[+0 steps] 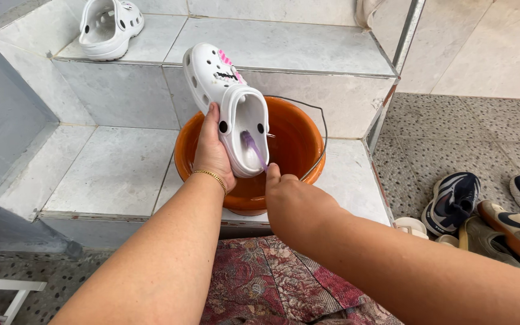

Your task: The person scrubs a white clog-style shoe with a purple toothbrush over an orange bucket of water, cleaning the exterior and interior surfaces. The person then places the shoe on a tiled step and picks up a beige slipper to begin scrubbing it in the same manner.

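My left hand (212, 150) grips a white perforated clog (227, 99) from its left side and holds it tilted, heel end down, over an orange bucket (299, 141). Pink and dark charms sit on the clog's toe. My right hand (290, 198) holds a purple toothbrush (253, 146) whose head is inside the clog's heel area. The bucket stands on a marble step (109, 174) and has a thin wire handle resting on its far rim. A gold bracelet circles my left wrist.
A second white clog (108, 25) lies on the upper step (284, 42). Several sneakers (452, 201) lie on the speckled floor at the right. A metal post (392, 78) runs down beside the steps. Patterned red fabric (272, 283) covers my lap.
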